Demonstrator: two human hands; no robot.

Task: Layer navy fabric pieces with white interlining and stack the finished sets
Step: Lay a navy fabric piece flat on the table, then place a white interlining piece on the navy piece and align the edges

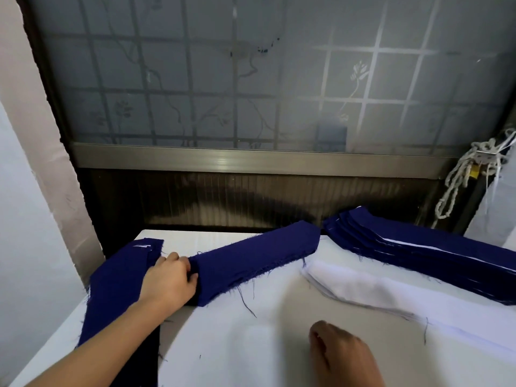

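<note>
- Left hand point(170, 280): fingers curled and closed round the near end of a navy strip point(251, 261), thumb side towards the camera; the forearm lies across a pile of navy pieces point(117, 283).
- Right hand point(343, 356): low on the white worktop point(237, 344), back towards the camera, fingers bent under. Cannot tell whether they are closed or only resting; nothing shows in them. The bottom edge cuts off the wrist.
- The gripped end of the strip is bunched under the left fingers and hard to make out.
- The strip's long axis runs from the left hand away and to the right, the far end raised off the worktop; its edges are frayed.
- White interlining point(368, 289): a flat stack beyond the right hand, running off the right edge.
- Layered stack point(418, 255): navy with thin white edges, beyond the interlining, also cut off at right.
</note>
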